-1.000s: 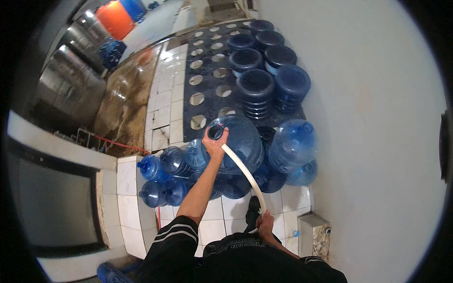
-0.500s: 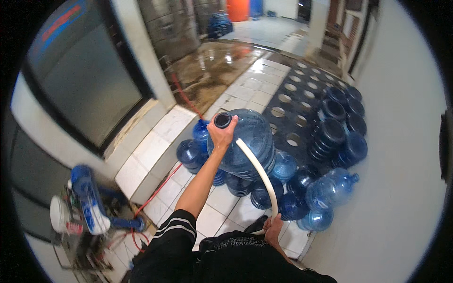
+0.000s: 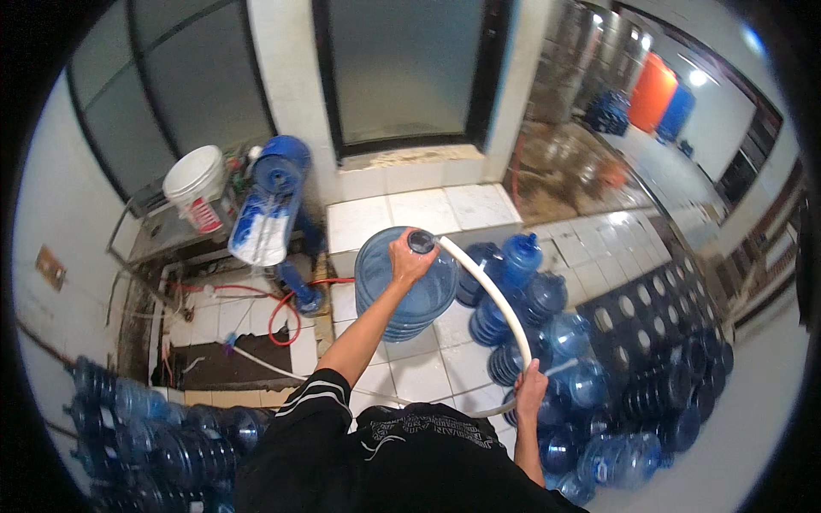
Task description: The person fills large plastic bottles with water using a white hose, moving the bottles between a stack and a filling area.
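My left hand (image 3: 404, 264) is closed around the dark neck (image 3: 422, 242) of a large translucent blue jug (image 3: 429, 291), its mouth facing up at me. A pale flexible hose (image 3: 487, 281) arches across to that neck, its end close beside the mouth; I cannot tell whether they touch. My right hand (image 3: 530, 386) grips this hose lower down, to the right. The jug is just in front of a white tiled step (image 3: 413, 208); whether it rests on the floor is hard to tell.
Many blue jugs (image 3: 573, 376) crowd the right beside a perforated black board (image 3: 637, 295); more (image 3: 171, 453) lie at lower left. A blue machine (image 3: 280, 175) and white bucket (image 3: 192, 184) stand back left, with red hoses (image 3: 286, 303) below. A doorway (image 3: 402, 77) faces me.
My view has swung left. The held jug has moved away from the grouped jugs toward the tiled step, and the hose's end has risen closer to its mouth.
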The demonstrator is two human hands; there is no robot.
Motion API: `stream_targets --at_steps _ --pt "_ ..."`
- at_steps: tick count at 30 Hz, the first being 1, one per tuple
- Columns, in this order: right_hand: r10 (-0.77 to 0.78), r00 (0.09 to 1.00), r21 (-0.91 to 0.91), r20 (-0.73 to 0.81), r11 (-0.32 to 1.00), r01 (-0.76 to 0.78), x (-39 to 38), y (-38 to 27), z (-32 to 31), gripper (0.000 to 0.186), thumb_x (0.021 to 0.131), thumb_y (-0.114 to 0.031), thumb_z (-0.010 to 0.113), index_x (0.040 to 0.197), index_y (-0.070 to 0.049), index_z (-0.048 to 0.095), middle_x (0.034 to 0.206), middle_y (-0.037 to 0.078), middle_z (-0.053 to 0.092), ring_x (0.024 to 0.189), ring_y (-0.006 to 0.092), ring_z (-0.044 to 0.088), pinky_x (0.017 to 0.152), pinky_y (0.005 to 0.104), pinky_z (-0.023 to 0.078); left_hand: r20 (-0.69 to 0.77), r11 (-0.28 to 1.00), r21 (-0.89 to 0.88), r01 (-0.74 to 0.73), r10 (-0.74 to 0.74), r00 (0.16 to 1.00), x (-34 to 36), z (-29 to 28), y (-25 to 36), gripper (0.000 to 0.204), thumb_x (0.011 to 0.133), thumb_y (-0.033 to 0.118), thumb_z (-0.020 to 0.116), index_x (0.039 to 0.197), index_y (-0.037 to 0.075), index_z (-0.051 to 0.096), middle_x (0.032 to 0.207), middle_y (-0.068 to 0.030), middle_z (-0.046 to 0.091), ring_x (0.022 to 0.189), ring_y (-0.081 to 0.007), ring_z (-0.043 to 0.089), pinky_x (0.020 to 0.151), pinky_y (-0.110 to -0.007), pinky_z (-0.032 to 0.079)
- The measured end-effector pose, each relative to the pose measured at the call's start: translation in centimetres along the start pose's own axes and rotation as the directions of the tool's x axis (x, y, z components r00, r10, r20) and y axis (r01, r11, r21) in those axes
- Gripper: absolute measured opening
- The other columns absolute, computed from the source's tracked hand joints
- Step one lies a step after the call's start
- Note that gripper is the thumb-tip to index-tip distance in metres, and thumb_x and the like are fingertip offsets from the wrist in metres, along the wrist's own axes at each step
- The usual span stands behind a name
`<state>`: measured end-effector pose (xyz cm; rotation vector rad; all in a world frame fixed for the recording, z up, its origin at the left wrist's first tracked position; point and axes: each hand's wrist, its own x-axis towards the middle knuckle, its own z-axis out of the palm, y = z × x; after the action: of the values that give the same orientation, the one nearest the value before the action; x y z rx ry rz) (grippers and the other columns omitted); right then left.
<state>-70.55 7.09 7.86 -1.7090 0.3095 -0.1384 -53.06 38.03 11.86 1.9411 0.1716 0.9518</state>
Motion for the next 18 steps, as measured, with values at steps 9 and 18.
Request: stream_targets --at_steps 9,18 --pt "-0.299 0.867 -0.025 0.399 0.942 0.336 1.7 -6.7 10.6 0.055 0.096 -0.036 0.042 0.051 -0.004 0.041 0.047 -0.003 0.036 0.045 0.0076 0.032 0.043 0.0287 0.024 -0.298 0.949 0.264 0.17 -0.087 0.951 0.9 -15.9 -7.3 0.03 0.059 0.024 0.076 0.076 0.003 0.063 0.069 -0.0164 0.065 0.068 -0.0333 0.065 0.062 -0.04 0.05" --pt "-0.316 0.587 0.052 0.745 0.905 0.422 1.5 -10.6 22.7 0.051 0.093 -0.031 0.05 0.052 -0.001 0.043 0.048 -0.002 0.034 0.049 0.0072 0.031 0.044 0.0306 0.023 -0.495 0.764 0.53 0.369 -0.075 0.866 -1.0 -28.7 -10.6 0.042 0.059 0.034 0.08 0.07 -0.001 0.061 0.063 -0.0175 0.062 0.062 -0.0328 0.063 0.058 -0.04 0.049"
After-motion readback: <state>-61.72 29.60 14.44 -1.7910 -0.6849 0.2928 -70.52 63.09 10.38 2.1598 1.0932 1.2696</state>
